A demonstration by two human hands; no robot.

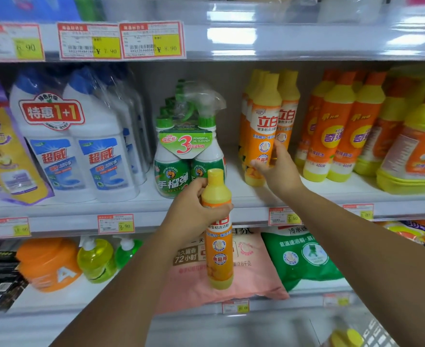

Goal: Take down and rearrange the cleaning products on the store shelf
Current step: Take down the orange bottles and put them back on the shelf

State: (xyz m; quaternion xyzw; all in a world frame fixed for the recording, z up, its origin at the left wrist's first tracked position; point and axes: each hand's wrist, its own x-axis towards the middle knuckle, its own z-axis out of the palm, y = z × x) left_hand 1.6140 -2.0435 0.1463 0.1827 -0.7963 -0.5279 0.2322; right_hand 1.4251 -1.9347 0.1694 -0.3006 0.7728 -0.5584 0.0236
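My left hand (194,211) grips an orange dish-soap bottle with a yellow cap (219,249), held upright in front of the middle shelf edge (156,216). My right hand (279,171) reaches onto the middle shelf and closes its fingers and thumb round the lower part of the front orange bottle (264,126) in a row of the same bottles. More of these bottles (287,103) stand behind it.
Left of that row stands a green spray-cleaner twin pack (189,151), then white toilet-cleaner bottles (81,146). Orange bottles of another brand (341,126) fill the right. Pink (246,276) and green (304,259) detergent bags lie on the lower shelf. A yellow cap (346,338) shows at bottom right.
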